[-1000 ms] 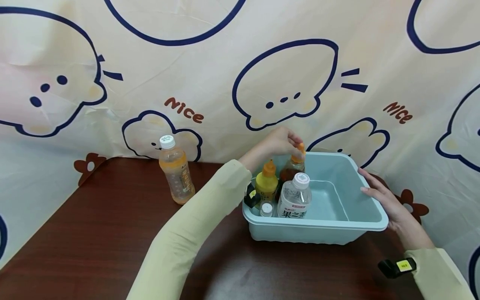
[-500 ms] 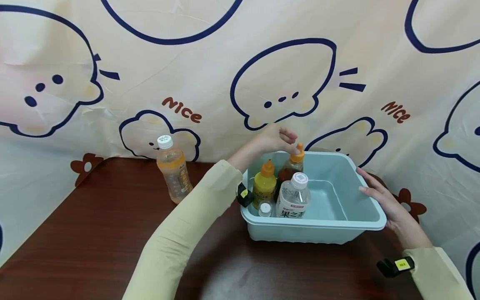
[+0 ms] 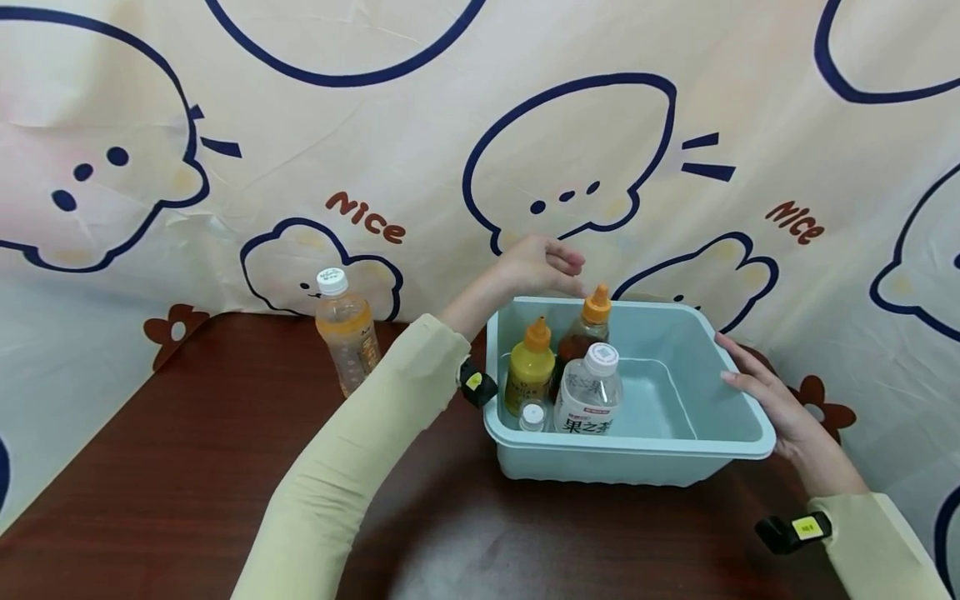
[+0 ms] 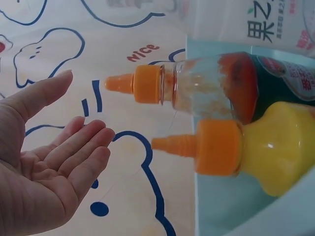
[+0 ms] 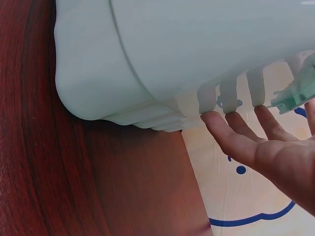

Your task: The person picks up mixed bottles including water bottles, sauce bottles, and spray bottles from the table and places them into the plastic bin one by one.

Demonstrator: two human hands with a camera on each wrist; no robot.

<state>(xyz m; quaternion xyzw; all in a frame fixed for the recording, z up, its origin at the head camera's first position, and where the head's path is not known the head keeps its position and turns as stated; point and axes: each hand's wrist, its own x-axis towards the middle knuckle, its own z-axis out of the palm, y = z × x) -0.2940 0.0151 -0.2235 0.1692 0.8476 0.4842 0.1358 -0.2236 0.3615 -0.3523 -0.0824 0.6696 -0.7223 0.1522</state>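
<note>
My left hand (image 3: 536, 265) hovers above the back-left of a pale blue plastic bin (image 3: 600, 447), fingers relaxed and holding nothing. In the left wrist view it is apart from the orange-tipped squeeze bottle (image 4: 216, 86) of red sauce. That sauce bottle (image 3: 597, 308) stands in the bin beside a yellow squeeze bottle (image 3: 528, 372), a clear drink bottle (image 3: 592, 387) with a white cap and a small white-capped bottle (image 3: 532, 417). My right hand (image 3: 776, 408) holds the bin's right rim, with fingertips (image 5: 211, 120) against its outer wall in the right wrist view.
A clear drink bottle (image 3: 348, 333) with an orange band and white cap stands on the dark wooden table (image 3: 187, 467), left of the bin and partly behind the left sleeve. A printed cloth (image 3: 420, 150) hangs behind the table.
My left hand has let go of the red sauce bottle's orange cap and drawn away to the left. The sauce bottle stays in the bin; my right hand stays at the rim.
</note>
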